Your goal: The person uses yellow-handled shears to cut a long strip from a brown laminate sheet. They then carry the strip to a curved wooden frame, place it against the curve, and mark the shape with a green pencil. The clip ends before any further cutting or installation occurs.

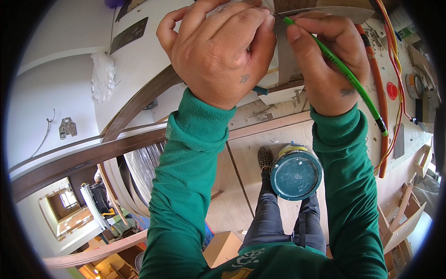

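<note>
In my right hand (pixel 332 65) a green pencil (pixel 346 72) is pinched between thumb and fingers. Its tip points up and left, and its dark end leans down past my wrist. My left hand (pixel 220 51) is closed beside it, thumb pressed against the curled index finger. Whatever those fingertips grip is hidden at the top edge. Between the two hands lies a flat grey-brown strip (pixel 285 56), close to the pencil's tip. A dark wood-toned piece (pixel 295 5) shows just above.
An orange tube (pixel 378 104) and red and yellow wires (pixel 397 60) run along the right. A red cap (pixel 392 90) lies near them. At left are a metal hinge (pixel 67 128) and a curved brown strip (pixel 139 100). Below stands a tub with a teal lid (pixel 296 174).
</note>
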A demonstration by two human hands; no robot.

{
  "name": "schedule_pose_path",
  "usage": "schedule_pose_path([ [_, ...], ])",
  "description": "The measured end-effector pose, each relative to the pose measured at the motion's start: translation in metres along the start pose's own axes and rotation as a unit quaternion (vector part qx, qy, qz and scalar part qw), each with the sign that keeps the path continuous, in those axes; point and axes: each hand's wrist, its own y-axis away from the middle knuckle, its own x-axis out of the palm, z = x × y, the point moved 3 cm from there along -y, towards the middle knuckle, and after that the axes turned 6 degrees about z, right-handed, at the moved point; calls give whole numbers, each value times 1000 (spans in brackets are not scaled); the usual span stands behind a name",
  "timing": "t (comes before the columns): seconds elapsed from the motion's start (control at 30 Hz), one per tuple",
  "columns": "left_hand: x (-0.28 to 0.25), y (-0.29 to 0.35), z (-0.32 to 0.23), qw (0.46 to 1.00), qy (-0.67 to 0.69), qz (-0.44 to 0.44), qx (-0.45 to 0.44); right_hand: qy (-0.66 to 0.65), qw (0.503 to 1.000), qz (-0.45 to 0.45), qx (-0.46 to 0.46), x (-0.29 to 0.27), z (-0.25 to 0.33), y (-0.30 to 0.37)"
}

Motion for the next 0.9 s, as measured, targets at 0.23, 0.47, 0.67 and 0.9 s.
schedule_pose_path([
  [0.23,0,0,1,1000,1,-5,1,-20,999,17,-18,0,-1,-2],
  [0.47,-2,0,1,1000,-6,9,1,-5,1000,22,-21,0,-1,-2],
  [0.67,1,0,1,1000,7,-3,4,-36,999,21,-23,1,-1,-2],
  [0.9,2,1,2,1000,5,-8,7,16,998,37,-57,-1,1,-5],
])
